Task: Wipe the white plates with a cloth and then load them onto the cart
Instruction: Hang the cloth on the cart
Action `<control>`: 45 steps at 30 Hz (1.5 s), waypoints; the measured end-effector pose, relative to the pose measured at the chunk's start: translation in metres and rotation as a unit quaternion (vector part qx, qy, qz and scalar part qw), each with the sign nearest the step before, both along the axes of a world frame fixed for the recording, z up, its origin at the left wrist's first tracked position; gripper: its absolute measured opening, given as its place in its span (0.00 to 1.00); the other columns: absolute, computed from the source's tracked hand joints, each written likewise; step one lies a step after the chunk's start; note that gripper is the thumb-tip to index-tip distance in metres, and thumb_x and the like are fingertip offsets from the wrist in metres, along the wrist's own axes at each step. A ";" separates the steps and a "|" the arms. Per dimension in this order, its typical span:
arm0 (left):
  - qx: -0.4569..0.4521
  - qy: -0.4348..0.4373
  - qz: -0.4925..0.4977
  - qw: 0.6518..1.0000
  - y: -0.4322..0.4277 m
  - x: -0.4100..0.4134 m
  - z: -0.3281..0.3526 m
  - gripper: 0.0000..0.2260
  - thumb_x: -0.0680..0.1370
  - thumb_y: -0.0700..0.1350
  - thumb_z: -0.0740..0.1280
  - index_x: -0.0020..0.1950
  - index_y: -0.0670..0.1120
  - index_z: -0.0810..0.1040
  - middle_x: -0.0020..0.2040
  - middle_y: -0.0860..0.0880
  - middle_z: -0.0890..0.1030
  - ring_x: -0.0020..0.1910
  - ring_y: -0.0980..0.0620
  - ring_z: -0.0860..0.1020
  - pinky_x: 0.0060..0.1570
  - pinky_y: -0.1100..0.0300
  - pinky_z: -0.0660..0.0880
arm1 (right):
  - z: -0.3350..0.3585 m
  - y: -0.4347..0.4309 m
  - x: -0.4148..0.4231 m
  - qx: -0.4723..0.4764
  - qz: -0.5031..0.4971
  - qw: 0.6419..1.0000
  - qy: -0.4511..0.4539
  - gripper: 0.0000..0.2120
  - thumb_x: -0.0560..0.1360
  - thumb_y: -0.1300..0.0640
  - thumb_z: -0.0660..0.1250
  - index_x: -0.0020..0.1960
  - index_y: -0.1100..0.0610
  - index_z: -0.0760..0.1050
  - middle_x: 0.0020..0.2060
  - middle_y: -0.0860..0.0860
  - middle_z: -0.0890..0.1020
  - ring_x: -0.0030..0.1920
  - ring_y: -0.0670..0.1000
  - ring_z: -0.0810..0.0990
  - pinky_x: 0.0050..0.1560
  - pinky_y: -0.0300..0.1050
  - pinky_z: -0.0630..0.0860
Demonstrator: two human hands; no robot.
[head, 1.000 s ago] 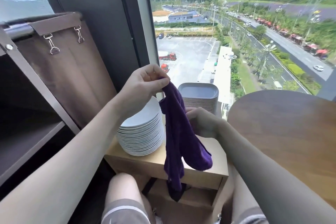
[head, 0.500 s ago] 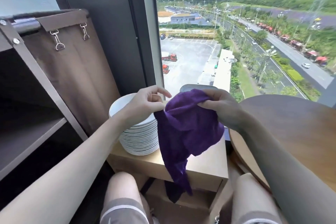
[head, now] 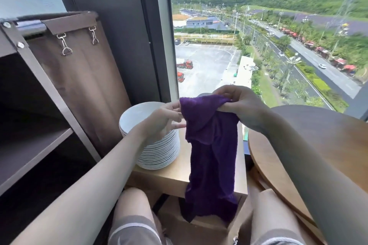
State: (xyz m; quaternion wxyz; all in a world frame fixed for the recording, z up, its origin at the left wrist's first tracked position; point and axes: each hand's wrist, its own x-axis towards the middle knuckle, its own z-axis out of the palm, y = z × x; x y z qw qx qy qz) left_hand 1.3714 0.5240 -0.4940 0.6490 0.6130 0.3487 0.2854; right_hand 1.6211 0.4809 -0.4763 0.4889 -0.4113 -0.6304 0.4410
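Observation:
A tall stack of white round plates [head: 159, 151] stands on a small wooden side table [head: 175, 177] by the window. A purple cloth [head: 213, 155] hangs in front of me, spread between both hands. My left hand [head: 167, 119] pinches its left top edge just above the plate stack. My right hand [head: 239, 103] pinches its right top corner, slightly higher. The cloth's lower end drapes past the table's front edge. A second stack of plates behind the cloth is almost fully hidden.
The service cart [head: 33, 125] with dark shelves and a brown fabric bag [head: 83, 77] stands at the left. A round wooden table [head: 326, 145] is at the right. A large window [head: 258, 36] lies straight ahead. My knees are below the side table.
The cloth hung bunched from my left hand; my right hand took its other corner and both hands spread it open. The view has tilted slightly, hiding the rear plate stack behind the cloth.

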 end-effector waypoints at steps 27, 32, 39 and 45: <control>0.074 0.039 0.004 0.997 -0.008 0.008 0.004 0.06 0.77 0.45 0.75 0.40 0.49 0.85 0.42 0.49 0.84 0.41 0.53 0.82 0.43 0.61 0.79 | -0.041 0.031 0.051 -0.093 -0.248 0.962 -0.059 0.03 0.75 0.62 0.74 0.45 0.55 0.84 0.44 0.56 0.86 0.45 0.55 0.82 0.49 0.51 0.78; 0.056 0.018 0.015 0.998 -0.004 0.013 0.021 0.07 0.80 0.47 0.71 0.48 0.45 0.84 0.46 0.47 0.84 0.44 0.52 0.81 0.48 0.56 0.78 | -0.049 0.019 0.033 -0.097 -0.222 0.953 -0.180 0.14 0.77 0.54 0.73 0.62 0.53 0.82 0.55 0.49 0.83 0.57 0.52 0.81 0.58 0.49 0.77; 0.035 0.038 0.049 0.997 -0.003 0.020 0.019 0.15 0.86 0.46 0.62 0.53 0.41 0.87 0.50 0.39 0.87 0.47 0.44 0.85 0.44 0.55 0.82 | -0.043 -0.014 -0.018 -0.024 -0.083 0.984 -0.159 0.05 0.77 0.53 0.74 0.50 0.53 0.85 0.44 0.46 0.87 0.47 0.45 0.85 0.49 0.36 0.78; 0.083 0.100 0.059 0.990 -0.007 0.012 0.018 0.15 0.86 0.44 0.63 0.50 0.42 0.88 0.47 0.40 0.88 0.44 0.46 0.87 0.41 0.59 0.82 | -0.042 -0.016 -0.022 -0.025 -0.106 0.987 -0.116 0.07 0.79 0.64 0.70 0.42 0.60 0.82 0.35 0.49 0.84 0.38 0.45 0.83 0.46 0.40 0.79</control>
